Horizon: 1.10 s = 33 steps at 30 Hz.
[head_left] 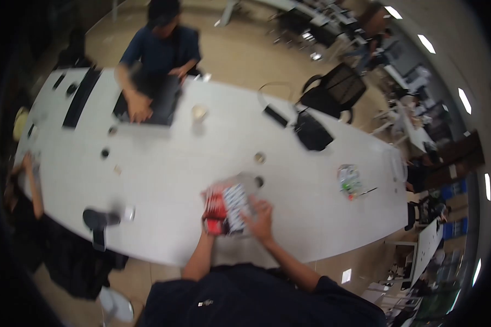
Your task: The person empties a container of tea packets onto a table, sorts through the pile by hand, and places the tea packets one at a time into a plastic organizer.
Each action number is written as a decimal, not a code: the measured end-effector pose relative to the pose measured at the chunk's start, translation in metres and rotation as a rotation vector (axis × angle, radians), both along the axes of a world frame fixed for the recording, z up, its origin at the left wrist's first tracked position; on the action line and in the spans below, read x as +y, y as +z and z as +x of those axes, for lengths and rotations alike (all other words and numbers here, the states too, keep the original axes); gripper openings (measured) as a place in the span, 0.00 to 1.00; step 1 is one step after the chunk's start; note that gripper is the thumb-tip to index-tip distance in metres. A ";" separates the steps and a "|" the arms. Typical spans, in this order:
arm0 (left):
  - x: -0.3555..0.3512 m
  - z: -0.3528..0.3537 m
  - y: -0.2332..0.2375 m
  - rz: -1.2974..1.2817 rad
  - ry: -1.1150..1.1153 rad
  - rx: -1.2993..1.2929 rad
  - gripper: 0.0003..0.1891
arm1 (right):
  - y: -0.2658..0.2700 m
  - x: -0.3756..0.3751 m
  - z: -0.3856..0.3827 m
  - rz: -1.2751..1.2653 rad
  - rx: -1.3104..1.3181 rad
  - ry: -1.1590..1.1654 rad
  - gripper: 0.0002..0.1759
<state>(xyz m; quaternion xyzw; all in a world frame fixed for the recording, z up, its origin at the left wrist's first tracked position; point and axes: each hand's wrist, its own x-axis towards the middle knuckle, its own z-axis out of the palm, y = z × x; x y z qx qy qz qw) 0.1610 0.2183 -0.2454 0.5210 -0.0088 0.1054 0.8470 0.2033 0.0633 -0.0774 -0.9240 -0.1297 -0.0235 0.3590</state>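
A red and white plastic packet [223, 209], smeared by motion, is over the table close to my body. My left hand [207, 224] grips its lower left side, with most of the fingers hidden behind it. At the packet's right edge is my right hand [260, 220], its fingers apart and the thumb side overlapping the packet in this view. A small dark round object [258, 181] sits just beyond the packet, and a small round container [259, 158] stands a little farther out.
The white table [305, 218] carries a black pouch [313, 131], a clear bag of colourful items [349, 180], a pale cup [199, 113] and a dark device [101, 218]. Across it, a person [161, 49] handles a black case [161, 103]. Another person's arm [35, 188] reaches in at left.
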 end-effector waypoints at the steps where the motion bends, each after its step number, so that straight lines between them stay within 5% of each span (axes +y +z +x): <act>1: -0.007 0.001 -0.017 0.103 0.070 0.082 0.32 | 0.006 -0.014 0.008 0.003 -0.069 0.060 0.36; 3: -0.005 -0.001 -0.034 -0.257 0.068 0.194 0.31 | 0.026 -0.042 0.020 0.019 0.013 0.053 0.37; 5: 0.001 -0.005 -0.053 -0.930 0.070 0.308 0.30 | 0.039 -0.069 0.019 0.471 0.429 -0.192 0.36; 8: 0.008 -0.005 -0.038 -1.214 0.099 0.370 0.30 | 0.027 -0.132 0.029 0.844 0.705 -0.284 0.34; 10: 0.015 -0.006 0.046 -0.920 0.221 0.527 0.27 | 0.010 -0.168 0.024 1.040 0.872 -0.321 0.33; 12: 0.012 -0.007 0.042 -0.863 0.269 0.591 0.27 | -0.002 -0.191 0.014 1.210 1.073 -0.320 0.31; 16: 0.010 -0.007 0.043 -0.488 0.306 0.667 0.23 | -0.044 -0.220 -0.008 1.242 1.050 -0.408 0.32; 18: 0.017 -0.017 0.031 0.194 0.198 0.554 0.22 | -0.062 -0.231 -0.014 1.276 1.050 -0.372 0.31; 20: 0.027 -0.031 0.045 0.106 0.094 0.719 0.21 | -0.079 -0.241 -0.018 1.311 1.049 -0.343 0.31; 22: 0.032 -0.049 0.051 0.962 0.323 0.323 0.22 | -0.092 -0.253 -0.021 1.347 1.071 -0.316 0.30; 30: -0.003 -0.092 0.108 1.494 -0.418 0.191 0.49 | -0.125 -0.285 -0.030 1.093 1.099 -0.406 0.28; 33: -0.029 -0.089 0.061 1.575 -0.409 0.160 0.53 | -0.143 -0.309 -0.021 0.971 1.108 -0.341 0.28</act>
